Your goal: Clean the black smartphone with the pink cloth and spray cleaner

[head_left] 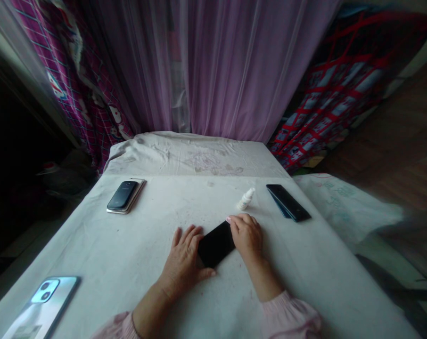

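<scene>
A black phone (216,244) lies face up on the white cloth-covered table (128,245), between both hands. My left hand (184,260) lies flat on the cloth with fingers spread, its thumb and palm against the phone's left edge. My right hand (248,235) rests over the phone's right end with its fingers curled down onto the top edge. A small white bottle (246,198) lies on the cloth just beyond my right hand.
Two stacked phones (125,196) lie at the far left, and a dark phone on a blue one (288,202) at the far right. A silver-blue phone (44,306) lies back up at the near left. Purple curtain (220,70) hangs behind.
</scene>
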Tool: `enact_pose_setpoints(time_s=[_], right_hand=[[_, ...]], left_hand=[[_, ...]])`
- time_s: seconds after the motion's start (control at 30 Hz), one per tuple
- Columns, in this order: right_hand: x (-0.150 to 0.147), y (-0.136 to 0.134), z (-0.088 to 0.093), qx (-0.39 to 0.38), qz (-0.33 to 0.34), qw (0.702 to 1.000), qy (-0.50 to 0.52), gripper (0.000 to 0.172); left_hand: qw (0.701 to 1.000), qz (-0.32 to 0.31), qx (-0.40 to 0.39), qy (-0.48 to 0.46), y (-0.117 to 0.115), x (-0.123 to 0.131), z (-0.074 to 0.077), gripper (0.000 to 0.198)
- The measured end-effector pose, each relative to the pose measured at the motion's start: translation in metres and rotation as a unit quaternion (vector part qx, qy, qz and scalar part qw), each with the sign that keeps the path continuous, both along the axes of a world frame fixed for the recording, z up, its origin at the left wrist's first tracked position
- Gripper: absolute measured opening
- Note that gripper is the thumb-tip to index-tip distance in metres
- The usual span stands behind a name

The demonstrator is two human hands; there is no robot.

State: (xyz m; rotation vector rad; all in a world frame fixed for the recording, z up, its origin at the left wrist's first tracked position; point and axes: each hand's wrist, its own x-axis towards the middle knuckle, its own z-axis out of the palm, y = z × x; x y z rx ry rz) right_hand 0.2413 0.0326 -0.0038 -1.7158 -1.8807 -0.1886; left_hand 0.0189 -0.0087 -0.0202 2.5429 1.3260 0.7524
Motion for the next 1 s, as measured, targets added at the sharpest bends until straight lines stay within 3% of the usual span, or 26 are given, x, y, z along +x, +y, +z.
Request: enact_pose_setpoints(time_s=[0.3,0.6,0.87,1.0], right_hand=[[-0.025,-0.014,0.004,-0.037,0.073,0.997,0.008,0.020],[0.001,-0.001,0.002,-0.012,0.003,1.000,-0.001,0.025],[-0.027,-0.015,0.005,-0.042,0.065,0.997,-0.003,0.020],[-0.019,-0.011,0.004,-0.030,0.054,0.998,-0.001,0.022]], left_hand=[[1.000,0.006,-0.005,-0.003,-0.001,0.001,0.000,0.084],[1.000,0.004,-0.005,-0.016,0.000,0.002,0.000,0.084],[1.000,0.002,-0.006,-0.007,0.000,0.002,0.001,0.078],[1.000,0.001,-0.018,-0.006,0.000,0.002,0.002,0.079]])
